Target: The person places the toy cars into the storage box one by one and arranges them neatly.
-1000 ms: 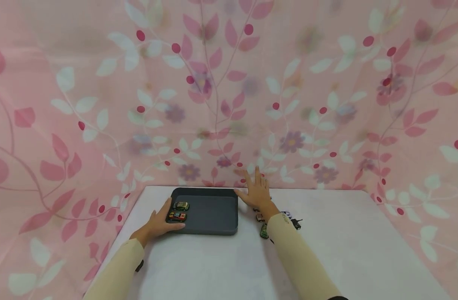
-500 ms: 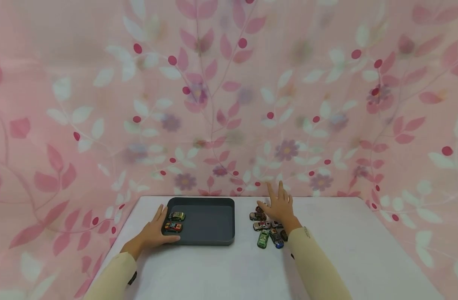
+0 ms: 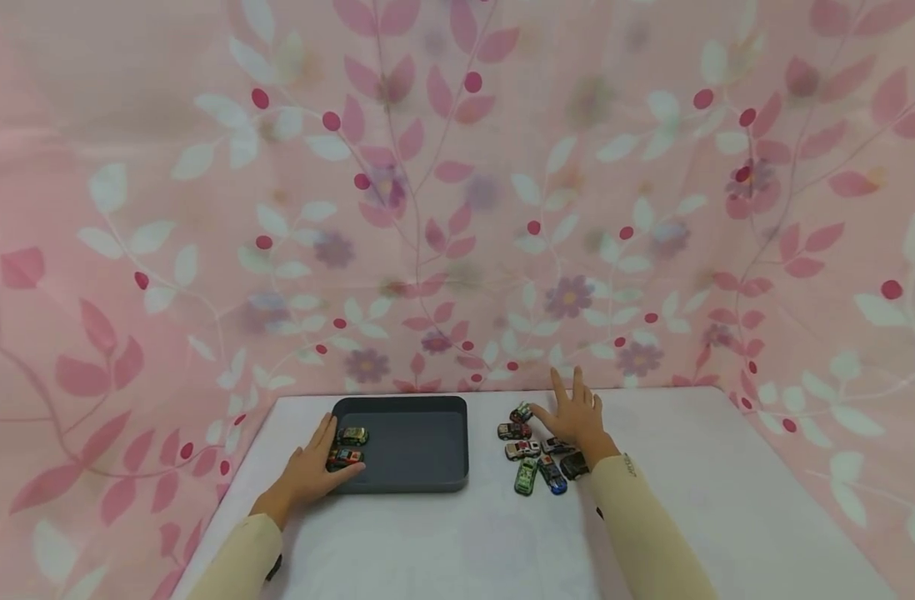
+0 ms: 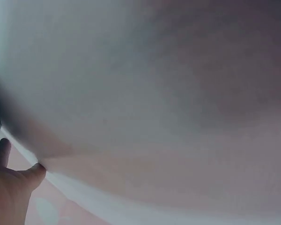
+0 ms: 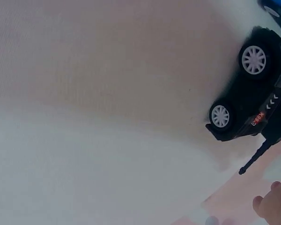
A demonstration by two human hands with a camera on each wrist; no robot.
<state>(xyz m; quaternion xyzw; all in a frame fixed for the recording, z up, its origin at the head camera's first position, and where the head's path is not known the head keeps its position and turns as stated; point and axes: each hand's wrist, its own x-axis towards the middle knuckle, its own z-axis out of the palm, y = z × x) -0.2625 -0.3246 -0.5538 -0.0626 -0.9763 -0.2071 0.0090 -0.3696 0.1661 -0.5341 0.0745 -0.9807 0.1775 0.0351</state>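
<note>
From my end I am resting the left hand (image 3: 306,472) against the left end of the tray (image 3: 427,486), low and left of centre in the head view, its fingers straight and its thumb apart. Inside, near that end, a yellow car (image 3: 353,436) is sitting behind a red car (image 3: 350,457). I am holding the right hand (image 3: 575,421) right of centre, fingers spread and gripping nothing; its thumb is pointing at a small green car (image 3: 521,412) — whether they are touching, I am not able to tell. I am judging the work as early: two cars are lying in the tray, while at least seven, including a blue car (image 3: 552,476) and a black car (image 5: 260,93), are waiting outside on the table (image 3: 442,542)
</note>
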